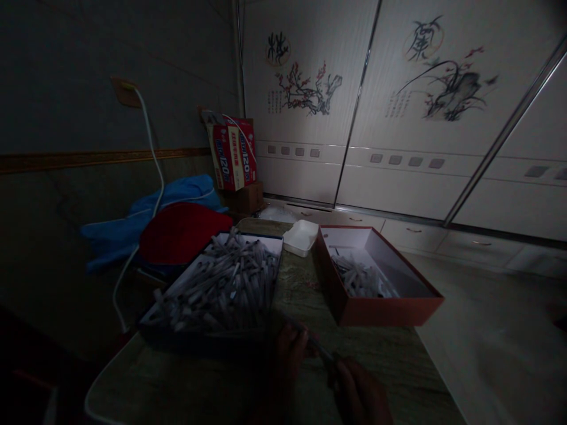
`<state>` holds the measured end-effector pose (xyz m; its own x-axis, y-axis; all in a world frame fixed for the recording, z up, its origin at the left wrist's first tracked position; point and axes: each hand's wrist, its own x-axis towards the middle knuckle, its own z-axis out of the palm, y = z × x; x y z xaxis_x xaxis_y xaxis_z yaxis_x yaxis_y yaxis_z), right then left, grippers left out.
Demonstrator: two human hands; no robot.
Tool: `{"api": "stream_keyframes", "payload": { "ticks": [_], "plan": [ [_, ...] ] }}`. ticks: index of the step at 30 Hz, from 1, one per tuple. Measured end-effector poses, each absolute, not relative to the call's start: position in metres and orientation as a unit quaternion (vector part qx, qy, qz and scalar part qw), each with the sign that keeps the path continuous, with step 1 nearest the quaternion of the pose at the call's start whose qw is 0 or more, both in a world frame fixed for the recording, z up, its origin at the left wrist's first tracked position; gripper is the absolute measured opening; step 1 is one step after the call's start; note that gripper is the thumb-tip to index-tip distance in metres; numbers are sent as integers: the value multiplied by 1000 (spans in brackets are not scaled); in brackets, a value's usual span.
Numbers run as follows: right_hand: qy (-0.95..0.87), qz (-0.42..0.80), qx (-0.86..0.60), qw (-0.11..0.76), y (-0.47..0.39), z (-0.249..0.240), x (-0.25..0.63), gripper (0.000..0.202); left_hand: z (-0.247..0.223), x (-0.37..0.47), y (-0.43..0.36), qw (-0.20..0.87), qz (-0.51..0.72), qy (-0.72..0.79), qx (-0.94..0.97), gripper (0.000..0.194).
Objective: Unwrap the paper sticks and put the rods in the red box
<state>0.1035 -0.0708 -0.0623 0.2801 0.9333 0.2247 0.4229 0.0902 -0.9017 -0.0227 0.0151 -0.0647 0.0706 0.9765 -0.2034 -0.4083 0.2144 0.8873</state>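
Note:
Low over the near part of the table, my left hand [290, 349] is closed around the middle of a slim pen-like tube [322, 352]. My right hand [359, 386], lower and to the right, grips the tube's near end. The tube slants from upper left to lower right; dim light hides its details. Left of my hands, a dark-edged box [153, 340] is heaped with many similar pale, thin tubes [230, 289]. Beyond my right hand, a reddish-brown box [390, 311] holds a smaller pile of clear and whitish tubes [361, 276].
A small white tray [301, 237] sits between the boxes at the far end of the table [305, 280]. Blue cloth [177, 192], a red round cushion-like thing [183, 233] and a white cable [150, 136] lie left. Red cartons [234, 153] stand behind, near white cabinet doors [301, 130].

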Motion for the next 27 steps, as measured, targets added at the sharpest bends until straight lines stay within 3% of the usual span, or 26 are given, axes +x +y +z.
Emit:
{"api": "stream_keyframes", "payload": {
  "ticks": [4,15,27],
  "plan": [
    [-511,245,-636,523,-72,-62,100,37,-68,-23,17,645,528,414,366,29],
    [-518,170,-652,527,-72,-67,104,44,-61,-24,12,637,529,423,368,34],
    [-519,188,-658,512,-71,-72,103,40,-69,-22,17,643,535,418,352,36]
  ]
}}
